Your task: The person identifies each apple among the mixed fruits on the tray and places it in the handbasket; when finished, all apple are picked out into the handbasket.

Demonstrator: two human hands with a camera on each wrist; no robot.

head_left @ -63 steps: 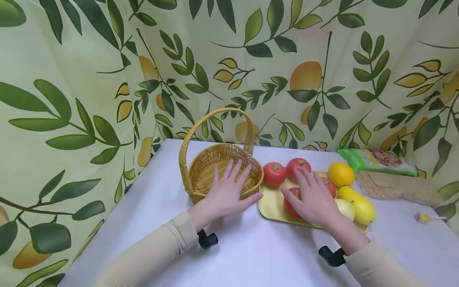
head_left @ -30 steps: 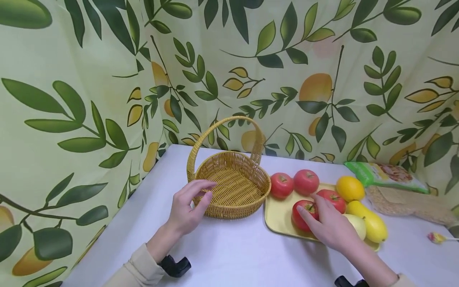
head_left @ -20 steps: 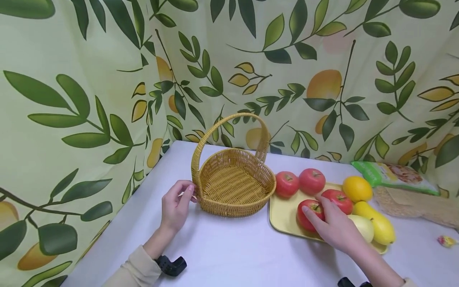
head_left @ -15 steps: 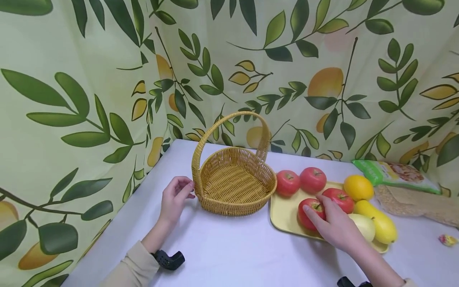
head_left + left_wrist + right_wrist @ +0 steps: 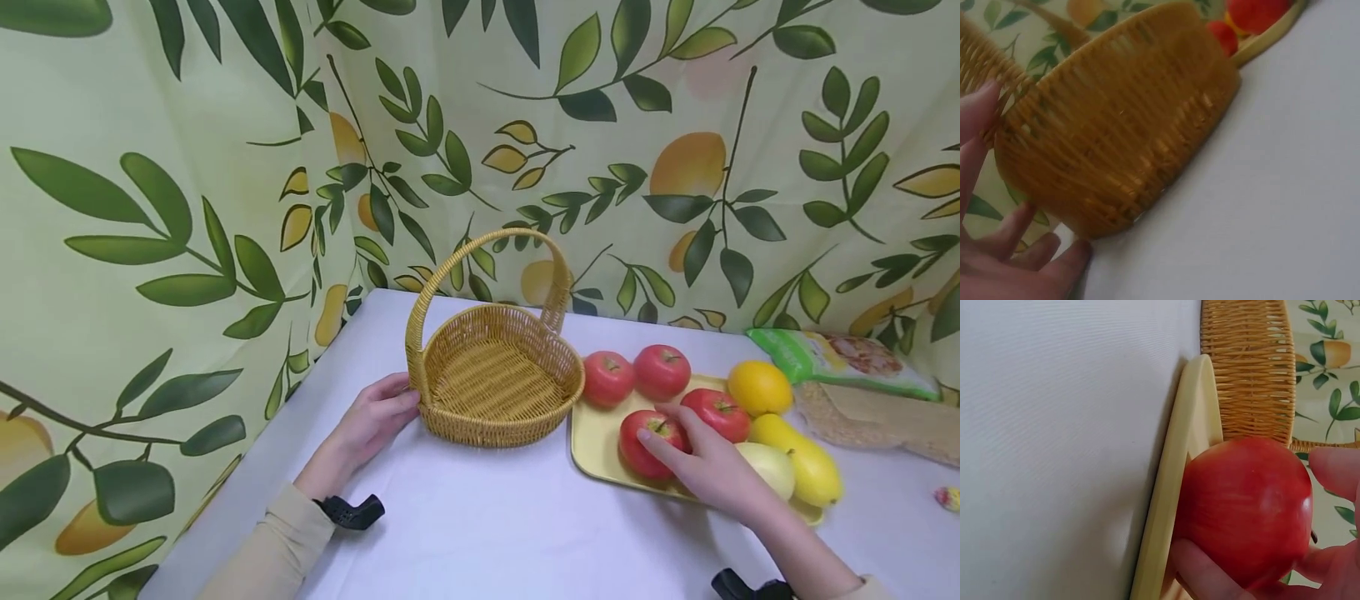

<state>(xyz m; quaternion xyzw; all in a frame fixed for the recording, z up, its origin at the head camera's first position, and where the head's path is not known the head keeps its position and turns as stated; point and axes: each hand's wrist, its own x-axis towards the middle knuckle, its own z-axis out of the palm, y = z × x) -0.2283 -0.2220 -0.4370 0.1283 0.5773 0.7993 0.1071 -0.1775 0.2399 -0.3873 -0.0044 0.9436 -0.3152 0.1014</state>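
Observation:
A red apple (image 5: 647,448) lies near the front of a pale yellow tray (image 5: 597,437). My right hand (image 5: 716,471) grips this apple, thumb on its near side and fingers over the far side. In the right wrist view the apple (image 5: 1244,500) still sits against the tray (image 5: 1169,481). A wicker basket (image 5: 491,431) with a tall handle stands left of the tray with nothing in it. My left hand (image 5: 375,421) touches its left side by the handle's foot. In the left wrist view, extended fingertips of that hand (image 5: 1019,262) meet the basket's lower wall (image 5: 1116,131).
More red apples (image 5: 662,372), an orange (image 5: 760,387), a yellow mango-like fruit (image 5: 810,467) and a pale round fruit (image 5: 768,468) are crowded on and around the tray. Behind are a green packet (image 5: 847,358) and a bag of grain (image 5: 870,417). A leaf-print curtain (image 5: 450,100) backs the table.
Both hands were spread over the basket and tray. The left has moved to the basket's left side and now touches it; the right has come down and taken hold of the front apple.

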